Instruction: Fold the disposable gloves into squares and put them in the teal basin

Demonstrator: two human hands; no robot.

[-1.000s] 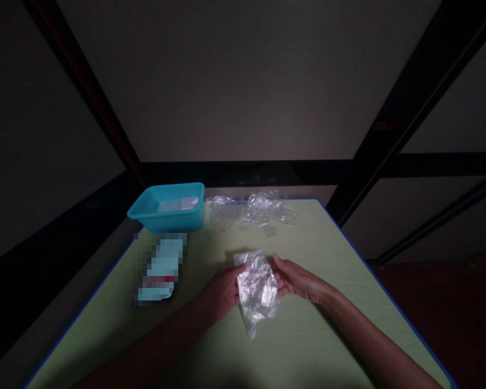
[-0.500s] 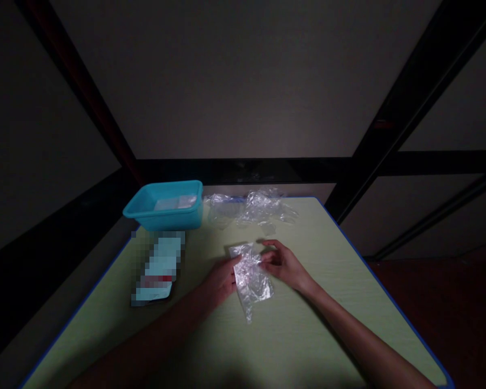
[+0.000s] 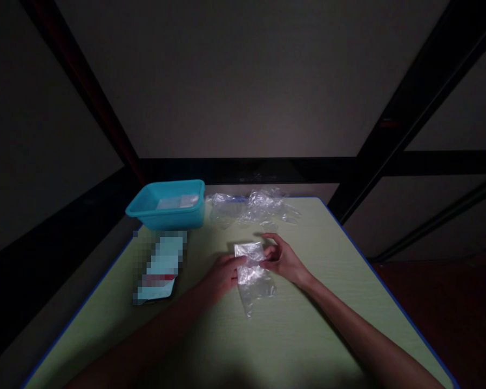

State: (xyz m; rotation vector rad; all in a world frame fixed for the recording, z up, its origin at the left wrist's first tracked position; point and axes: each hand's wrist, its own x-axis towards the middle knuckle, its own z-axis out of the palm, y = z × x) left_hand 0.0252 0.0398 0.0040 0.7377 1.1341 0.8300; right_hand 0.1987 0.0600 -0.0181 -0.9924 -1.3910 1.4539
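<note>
A clear plastic piece (image 3: 251, 273), perhaps a folded disposable glove or bag, is held between my two hands above the table. My left hand (image 3: 223, 274) pinches its left edge, thumb on top and fingers beneath. My right hand (image 3: 282, 260) grips the right edge between thumb and fingers, with the index finger raised and curved away. The upper part of the plastic lies flat and squared; the lower part hangs loose, with a pointed end. Behind my hands, more crumpled clear plastic (image 3: 263, 206) is spread along the table's far edge.
A turquoise basin (image 3: 172, 220) with flat clear pieces inside stands at the table's far left corner. In front of it lies a pale, pixelated flat package (image 3: 162, 267). The yellow-green table (image 3: 316, 335) has a blue edge, and a wall rises behind it.
The plastic's top now looks flatter and squarer, and my right thumb and fingers have closed on its right edge. My left hand keeps its hold.
</note>
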